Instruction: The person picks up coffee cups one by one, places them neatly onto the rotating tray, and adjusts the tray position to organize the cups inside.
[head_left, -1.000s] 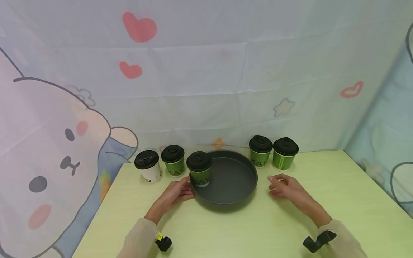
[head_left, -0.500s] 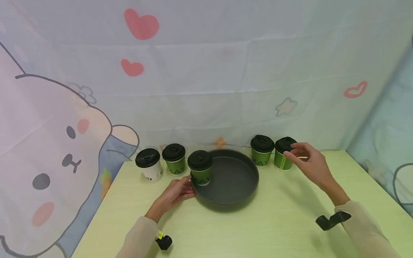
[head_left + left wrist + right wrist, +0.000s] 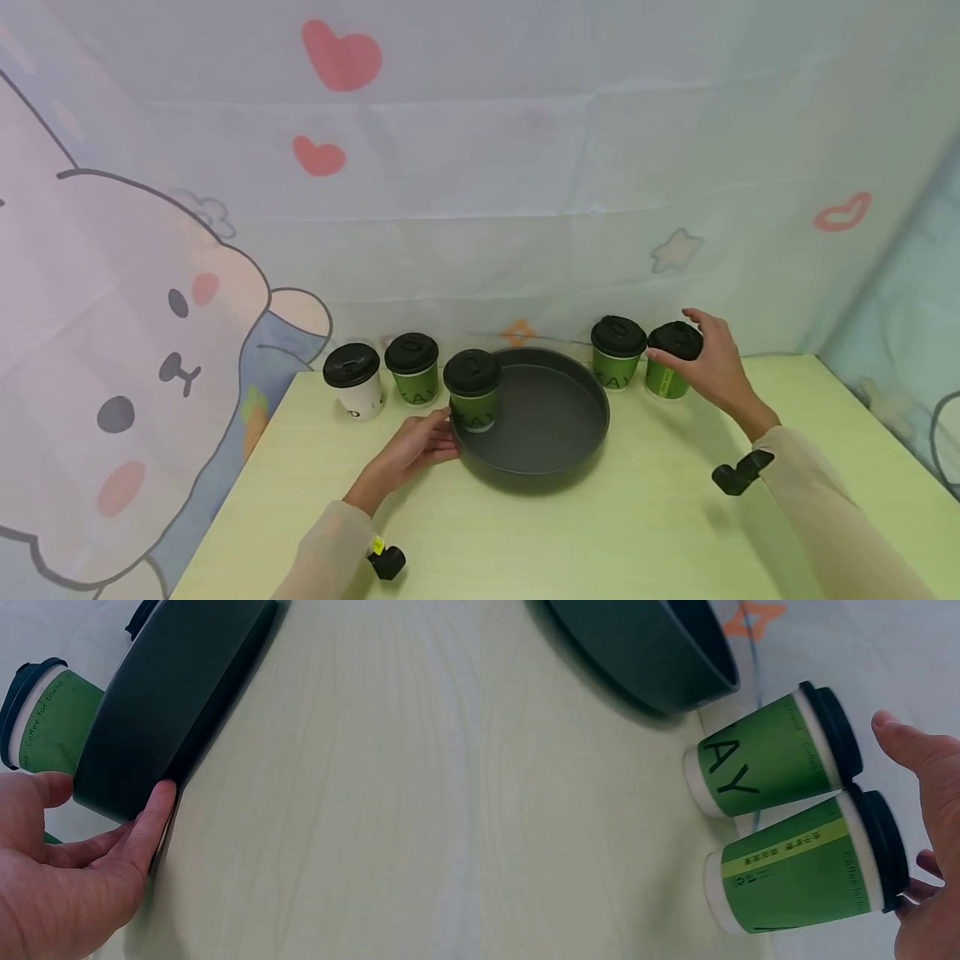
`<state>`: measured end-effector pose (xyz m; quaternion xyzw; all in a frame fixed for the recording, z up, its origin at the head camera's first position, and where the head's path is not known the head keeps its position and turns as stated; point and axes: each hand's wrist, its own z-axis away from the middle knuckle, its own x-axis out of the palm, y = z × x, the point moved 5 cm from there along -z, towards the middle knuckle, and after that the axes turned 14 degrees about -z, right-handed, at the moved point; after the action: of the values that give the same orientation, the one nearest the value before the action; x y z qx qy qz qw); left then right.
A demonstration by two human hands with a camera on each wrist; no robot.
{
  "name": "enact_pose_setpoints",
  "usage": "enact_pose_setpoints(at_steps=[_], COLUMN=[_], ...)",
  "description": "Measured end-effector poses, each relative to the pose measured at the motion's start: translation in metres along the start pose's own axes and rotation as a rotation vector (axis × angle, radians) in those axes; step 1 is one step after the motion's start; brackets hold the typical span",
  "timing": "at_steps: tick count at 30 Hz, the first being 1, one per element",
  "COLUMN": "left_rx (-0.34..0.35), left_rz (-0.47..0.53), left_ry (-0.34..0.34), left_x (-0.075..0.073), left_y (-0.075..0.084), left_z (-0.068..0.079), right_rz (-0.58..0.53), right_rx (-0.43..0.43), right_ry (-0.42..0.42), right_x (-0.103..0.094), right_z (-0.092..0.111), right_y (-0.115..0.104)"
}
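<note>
Pan (image 3: 551, 421): touching left hand (image 3: 411, 450) | rightmost cup (image 3: 667, 383): just beside right hand (image 3: 717, 367)

The round metal-looking pan (image 3: 555, 421) is plain dark grey, turning greenish in the left wrist view. The green paper cup in the pan (image 3: 474, 410) has dark lettering and a black lid. The rightmost green paper cup (image 3: 664, 383) bears a yellow-green stripe with dark print; the green paper cup beside it (image 3: 615, 372) shows large dark letters under a black lid. The white paper cup (image 3: 363, 399) is black-lidded too. Faint streaks of grain pattern the pale yellow-green table (image 3: 570, 542). The pale cloth backdrop (image 3: 480, 183) carries pinkish-red hearts, an orange diamond and a whitish cartoon animal with pink cheeks.
</note>
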<state>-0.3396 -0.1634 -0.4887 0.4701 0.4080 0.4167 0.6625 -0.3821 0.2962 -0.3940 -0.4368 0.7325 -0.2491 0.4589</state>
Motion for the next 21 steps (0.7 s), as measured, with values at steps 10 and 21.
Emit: enact_pose_setpoints(at_steps=[10,21], left_rx=[-0.004,0.0], left_rz=[0.001,0.004], left_ry=[0.003,0.007], left_x=[0.001,0.001], left_y=[0.001,0.001], left_z=[-0.001,0.002], right_rz=[0.043,0.016], right_rx=[0.046,0.064], right_ry=[-0.037,-0.042], right_x=[0.007,0.01], right_z=[-0.007,-0.005], right_y=[0.024,0.034])
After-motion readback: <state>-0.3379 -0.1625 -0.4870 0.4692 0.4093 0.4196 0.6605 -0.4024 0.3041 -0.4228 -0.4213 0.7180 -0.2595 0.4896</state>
